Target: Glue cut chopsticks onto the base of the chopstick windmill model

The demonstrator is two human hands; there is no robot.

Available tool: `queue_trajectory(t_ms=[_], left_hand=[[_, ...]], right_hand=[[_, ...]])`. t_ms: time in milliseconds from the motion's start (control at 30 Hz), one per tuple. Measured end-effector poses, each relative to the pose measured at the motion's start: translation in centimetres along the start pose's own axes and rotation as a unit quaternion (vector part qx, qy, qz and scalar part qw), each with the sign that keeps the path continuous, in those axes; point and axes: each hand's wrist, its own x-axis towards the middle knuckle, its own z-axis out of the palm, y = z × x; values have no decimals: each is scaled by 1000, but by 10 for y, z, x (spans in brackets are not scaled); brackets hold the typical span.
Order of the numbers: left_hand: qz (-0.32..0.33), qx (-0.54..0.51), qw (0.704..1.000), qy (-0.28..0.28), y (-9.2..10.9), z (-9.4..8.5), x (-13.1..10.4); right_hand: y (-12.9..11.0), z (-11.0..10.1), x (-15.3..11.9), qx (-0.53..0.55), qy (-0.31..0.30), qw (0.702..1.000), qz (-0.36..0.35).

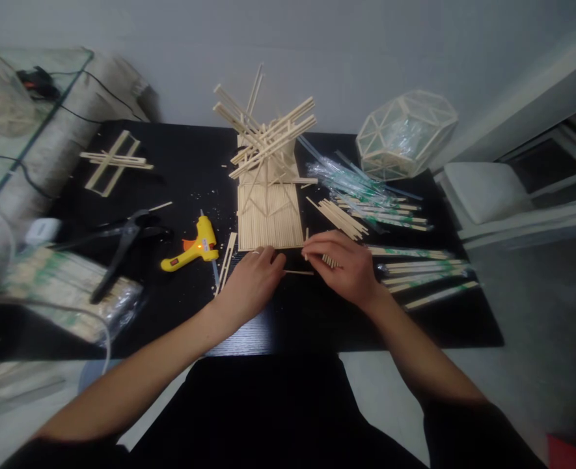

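Left hand (254, 277): half-curled beside stick panel (273, 231), grip unclear | right hand (342, 266): pinching short stick (307, 233)

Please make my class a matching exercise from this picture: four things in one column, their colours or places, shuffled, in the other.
Things:
1. Glue gun
2. Stick model
3. Many-sided frame
4. Tabletop

Colours or places:
A. At the far right of the tabletop
B. Black
C. Yellow
D. Mid-table, just beyond the left hand and right hand

Right pairs: 1-C, 2-D, 3-A, 4-B.
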Motion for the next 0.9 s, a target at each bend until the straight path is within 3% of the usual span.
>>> queue_trajectory(t_ms=[167, 333, 467, 600, 733, 900], left_hand=[[-35, -3, 999, -18, -1, 2, -17], [-76, -31, 997, -14, 1, 6, -21], [-86, -72, 994, -11, -1, 9, -19], [-61, -135, 989, -17, -9, 7, -24], [1, -219, 975, 36, -20, 5, -35], [51, -208, 974, 74, -25, 12, -46]], right_hand=[[-14, 1, -16, 5, -104, 993, -47], [-20, 22, -35, -14, -197, 976, -90], [-19, 33, -40, -5, -205, 973, -104], [-19, 31, -39, 21, -199, 978, -58], [-19, 27, -40, 36, -179, 983, 0], [-13, 28, -44, 10, -200, 980, 16]])
